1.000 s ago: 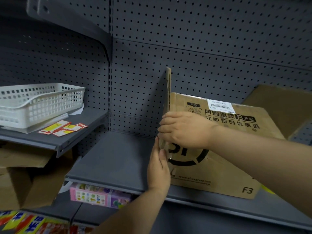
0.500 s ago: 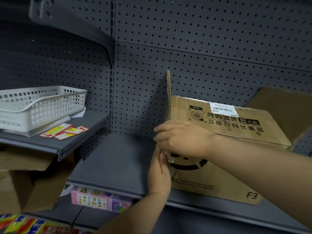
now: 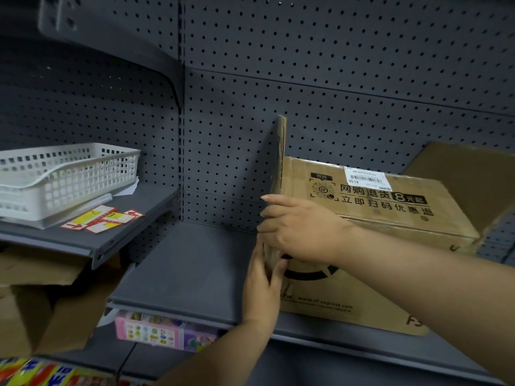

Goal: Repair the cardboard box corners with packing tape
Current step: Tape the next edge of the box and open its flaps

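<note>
On the grey shelf (image 3: 189, 263), toward the right, a cardboard box (image 3: 376, 213) sits with one flap (image 3: 281, 146) standing upright at its left corner. The left hand (image 3: 262, 285) rises from the near side, its grip narrow: thumb on the front face, straight fingers on the left side, pinching that corner edge. The right hand (image 3: 301, 232) lies flat across the front, fingers reaching just past the same corner. A white basket (image 3: 64, 179) sits far left beside red-and-yellow cards (image 3: 103, 218).
</note>
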Motion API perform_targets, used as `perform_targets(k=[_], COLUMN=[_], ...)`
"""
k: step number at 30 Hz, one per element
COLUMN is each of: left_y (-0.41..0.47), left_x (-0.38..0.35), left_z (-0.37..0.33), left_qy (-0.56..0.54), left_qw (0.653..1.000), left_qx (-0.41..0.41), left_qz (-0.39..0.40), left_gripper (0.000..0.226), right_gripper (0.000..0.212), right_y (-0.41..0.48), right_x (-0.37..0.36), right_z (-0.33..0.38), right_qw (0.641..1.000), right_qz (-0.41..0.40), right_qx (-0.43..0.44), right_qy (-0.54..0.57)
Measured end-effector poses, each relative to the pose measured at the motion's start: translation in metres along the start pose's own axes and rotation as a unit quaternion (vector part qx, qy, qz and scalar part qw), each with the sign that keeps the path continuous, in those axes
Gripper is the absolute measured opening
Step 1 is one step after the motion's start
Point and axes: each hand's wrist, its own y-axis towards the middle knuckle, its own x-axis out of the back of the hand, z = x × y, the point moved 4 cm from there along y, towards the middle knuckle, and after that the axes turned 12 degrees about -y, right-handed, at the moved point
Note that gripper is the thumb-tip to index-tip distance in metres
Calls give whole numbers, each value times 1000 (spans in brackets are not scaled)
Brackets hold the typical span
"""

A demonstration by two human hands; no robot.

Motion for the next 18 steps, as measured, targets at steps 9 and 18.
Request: perform_targets(k=[9, 18], left_y=[-3, 2], left_x=[-1, -2], left_z=[-3, -9], left_qy=[-35, -13], left_qw=[999, 1000], left_qx=[19, 10], left_qz=[-17, -20], left_gripper=[50, 37], right_gripper=[36, 33], right_y=[-5, 4], right_x=[14, 20], right_z=[-17, -29], right_qw=[999, 997], right_qz=[-16, -19], right_qx=[-14, 5], right_qy=[-26, -72])
